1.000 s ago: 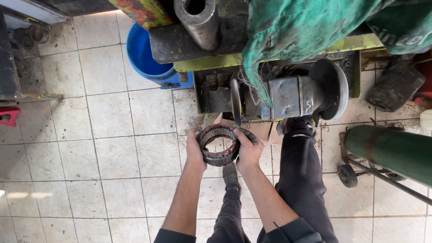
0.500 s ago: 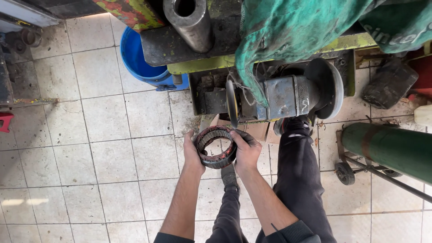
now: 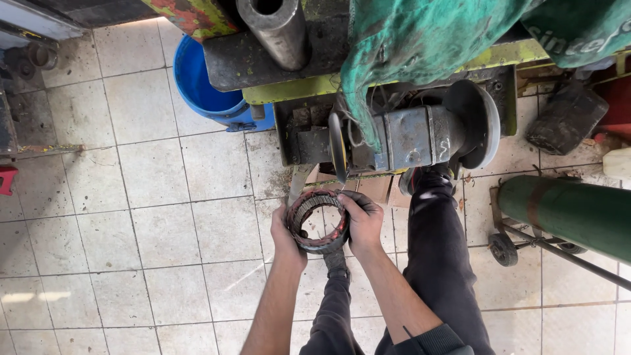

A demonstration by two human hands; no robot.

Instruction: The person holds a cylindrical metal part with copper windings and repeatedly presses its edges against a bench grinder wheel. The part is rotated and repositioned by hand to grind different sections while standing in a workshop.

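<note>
Below grinder wheel (image 3: 338, 154) | left hand (image 3: 287, 238), right hand (image 3: 363, 223) | fingers clamped around stator ring (image 3: 318, 221)

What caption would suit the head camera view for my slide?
Both hands, left hand and right hand, hold a ring-shaped stator up to a bench grinder's wheel.

Dark ring (image 3: 318, 222) with reddish copper windings near centre. Grey grinder (image 3: 411, 137) under a green cloth (image 3: 420, 46). Blue bucket (image 3: 200, 85) far left, green cylinder (image 3: 568, 210) right, pale beige tiles (image 3: 131, 230), black trousers (image 3: 440, 263).
</note>
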